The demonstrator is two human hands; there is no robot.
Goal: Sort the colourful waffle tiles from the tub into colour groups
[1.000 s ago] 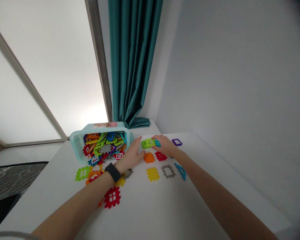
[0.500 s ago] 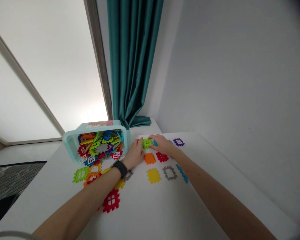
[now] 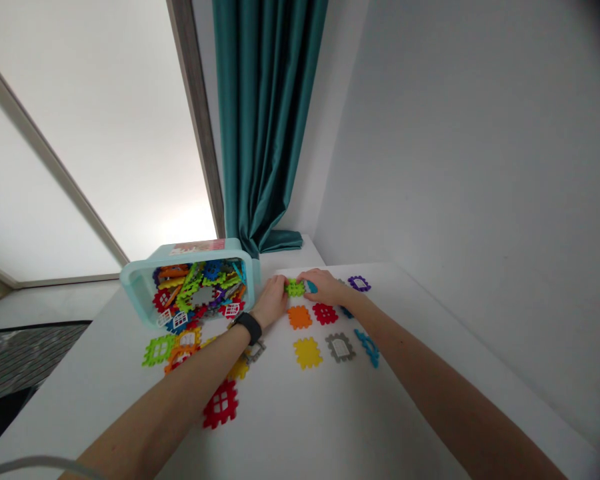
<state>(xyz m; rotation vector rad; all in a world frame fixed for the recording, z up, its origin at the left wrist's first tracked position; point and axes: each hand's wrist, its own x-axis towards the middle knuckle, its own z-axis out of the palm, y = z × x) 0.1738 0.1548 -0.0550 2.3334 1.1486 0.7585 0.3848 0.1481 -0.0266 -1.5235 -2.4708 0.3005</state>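
green plastic, a notched piece (image 3: 296,288), sits between two bare hands toward the back of the white worktop (image 3: 300,427). the left hand (image 3: 271,301) has its fingertips bunched at the left edge of it; from where i stand i cannot tell whether they pinch or only press. the right hand (image 3: 325,287) arches in from the other side, thumb and forefinger closed about a blue piece (image 3: 311,287) right against the green one. held from both ends, the pair looks braced against sliding; whether the teeth are locked, i cannot make out.

just nearer the person, an orange piece (image 3: 299,317) and a red piece (image 3: 325,313) lie flat, and below them a yellow piece (image 3: 308,353) and a grey piece (image 3: 341,347), set apart in rows, probably so each is easy to pick out. the right forearm (image 3: 405,360) hides part of a dark blue piece (image 3: 347,312); beyond it lies a purple frame (image 3: 359,283).

the left forearm (image 3: 180,400) cuts across a loose heap, with a lime window piece (image 3: 159,350) and a red window piece (image 3: 221,404) showing at either side. behind, a pale teal bin (image 3: 141,291) faces its mouth this way, crammed with more shapes, seemingly for easy reach. a teal curtain (image 3: 270,120) hangs at the back, and a grey wall (image 3: 455,167) bounds the right
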